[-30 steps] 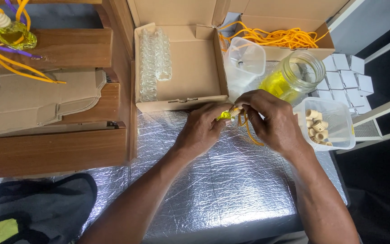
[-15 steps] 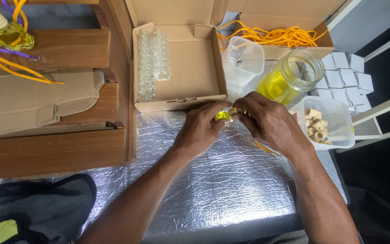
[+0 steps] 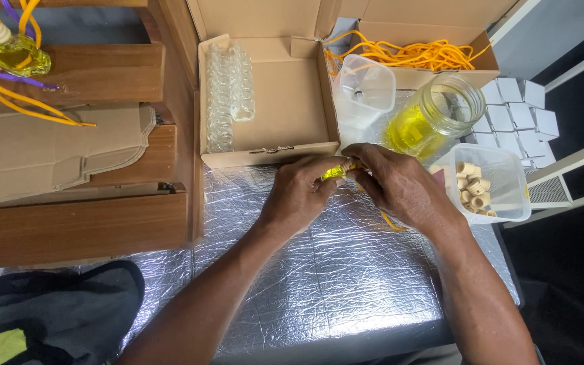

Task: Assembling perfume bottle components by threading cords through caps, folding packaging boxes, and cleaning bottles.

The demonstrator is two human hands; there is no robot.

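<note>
Foil-covered table (image 3: 346,284) w/ open cardboard box (image 3: 285,108) at back. Left hand (image 3: 299,196) & right hand (image 3: 400,186) meet just in front of box, both pinching a small yellow bottle (image 3: 334,172) btwn fingertips. Jar of yellow liquid (image 3: 430,115) sits just beyond right hand.

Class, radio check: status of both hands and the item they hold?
Left hand and right hand both grip small yellow bottle. Orange cord trails under right hand. Open cardboard box just behind.
</note>
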